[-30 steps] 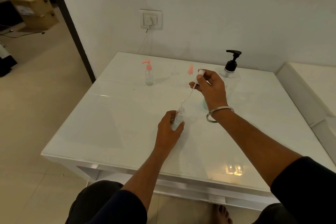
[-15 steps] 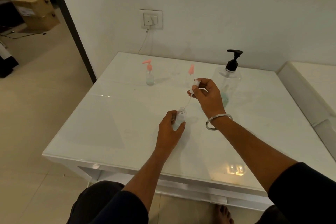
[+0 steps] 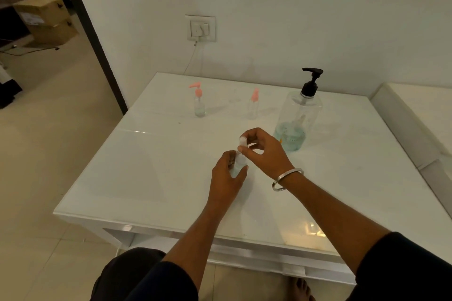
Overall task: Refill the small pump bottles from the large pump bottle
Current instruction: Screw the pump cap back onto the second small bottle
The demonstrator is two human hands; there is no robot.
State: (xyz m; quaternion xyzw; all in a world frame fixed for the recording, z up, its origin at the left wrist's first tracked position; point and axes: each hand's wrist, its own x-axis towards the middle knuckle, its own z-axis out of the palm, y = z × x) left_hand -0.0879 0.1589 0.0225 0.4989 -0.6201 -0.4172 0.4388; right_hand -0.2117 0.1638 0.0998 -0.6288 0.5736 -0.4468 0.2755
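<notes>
left hand (image 3: 226,173) grips small bottle (image 3: 238,165) upright | right hand (image 3: 263,151) pinches white cap (image 3: 242,141) | advice: seat squarely, twist gently

A: Can you see all of the small bottle (image 3: 237,166)?
B: No. The left hand (image 3: 226,176) covers its side, and the right hand (image 3: 263,151) hides most of the white pump top (image 3: 242,140).
A: And the table (image 3: 146,178)?
B: Its right side runs off the edge. The cardboard box (image 3: 46,19) is too dim to read.
</notes>
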